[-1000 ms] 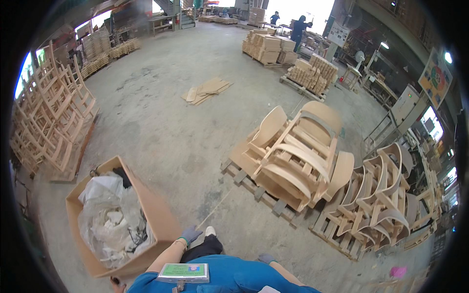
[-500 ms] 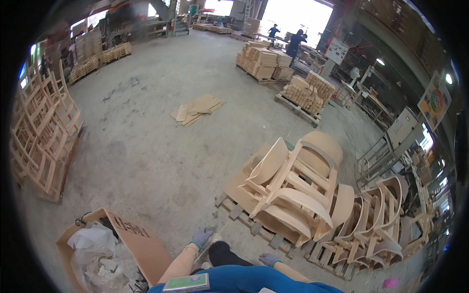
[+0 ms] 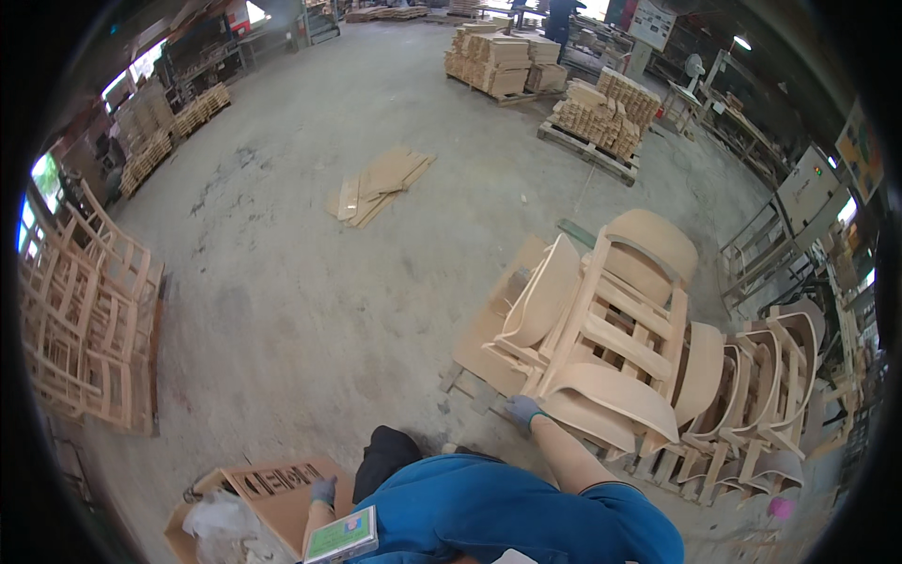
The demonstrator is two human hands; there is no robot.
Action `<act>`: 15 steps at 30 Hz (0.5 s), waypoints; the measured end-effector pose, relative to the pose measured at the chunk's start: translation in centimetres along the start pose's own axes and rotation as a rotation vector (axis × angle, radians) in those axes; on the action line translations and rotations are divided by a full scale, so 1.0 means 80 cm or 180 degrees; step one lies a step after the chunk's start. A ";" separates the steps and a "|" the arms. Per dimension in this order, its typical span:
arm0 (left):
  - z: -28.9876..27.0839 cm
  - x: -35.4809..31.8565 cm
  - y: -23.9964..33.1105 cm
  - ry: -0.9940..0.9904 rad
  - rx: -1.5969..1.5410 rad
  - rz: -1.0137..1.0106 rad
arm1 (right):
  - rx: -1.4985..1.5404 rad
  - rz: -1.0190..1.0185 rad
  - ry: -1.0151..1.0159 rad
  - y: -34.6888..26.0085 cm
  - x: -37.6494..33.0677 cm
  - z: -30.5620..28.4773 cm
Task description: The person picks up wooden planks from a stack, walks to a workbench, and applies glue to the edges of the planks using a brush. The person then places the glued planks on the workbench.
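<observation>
My left hand (image 3: 323, 490), in a grey glove, hangs in front of the printed flap of a cardboard box (image 3: 282, 481); it holds nothing visible, its fingers loosely apart. Grey-gloved too, my right hand (image 3: 522, 408) reaches forward beside the near corner of a stack of pale wooden chair frames (image 3: 615, 343) with curved panels. Its fingers look loosely extended and empty; whether they touch the wood I cannot tell. The frames rest on a pallet (image 3: 465, 383). Crumpled clear plastic (image 3: 221, 526) fills the box.
More curved chair frames (image 3: 752, 376) stand at the right. Slatted wooden frames (image 3: 89, 320) are stacked at the left. Flat cardboard sheets (image 3: 383, 188) lie on the concrete floor ahead. Farther off are pallets of stacked wood pieces (image 3: 606, 115) and a person (image 3: 558, 21).
My view has tilted down and shifted. My right hand has swung forward toward the chair frames; my left hand has drawn back beside the box. The chair frames look nearer.
</observation>
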State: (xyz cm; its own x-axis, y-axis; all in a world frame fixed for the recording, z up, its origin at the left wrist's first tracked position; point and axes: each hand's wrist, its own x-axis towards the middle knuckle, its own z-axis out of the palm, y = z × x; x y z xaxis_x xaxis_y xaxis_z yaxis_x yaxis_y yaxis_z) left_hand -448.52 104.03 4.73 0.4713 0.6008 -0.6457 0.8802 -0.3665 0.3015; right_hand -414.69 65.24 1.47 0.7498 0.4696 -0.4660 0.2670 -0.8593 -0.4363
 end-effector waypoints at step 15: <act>-0.177 0.375 0.182 -0.0420 0.0760 0.0198 | -0.0916 0.0474 -0.1027 -0.014 0.182 0.049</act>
State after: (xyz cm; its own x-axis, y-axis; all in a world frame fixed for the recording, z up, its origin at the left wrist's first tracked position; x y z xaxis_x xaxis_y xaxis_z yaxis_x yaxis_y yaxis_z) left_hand -420.77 126.80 -0.30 0.4988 0.4799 -0.7217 0.8045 -0.5662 0.1795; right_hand -406.45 73.81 -7.80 0.5782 0.3366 -0.7433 0.3622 -0.9221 -0.1359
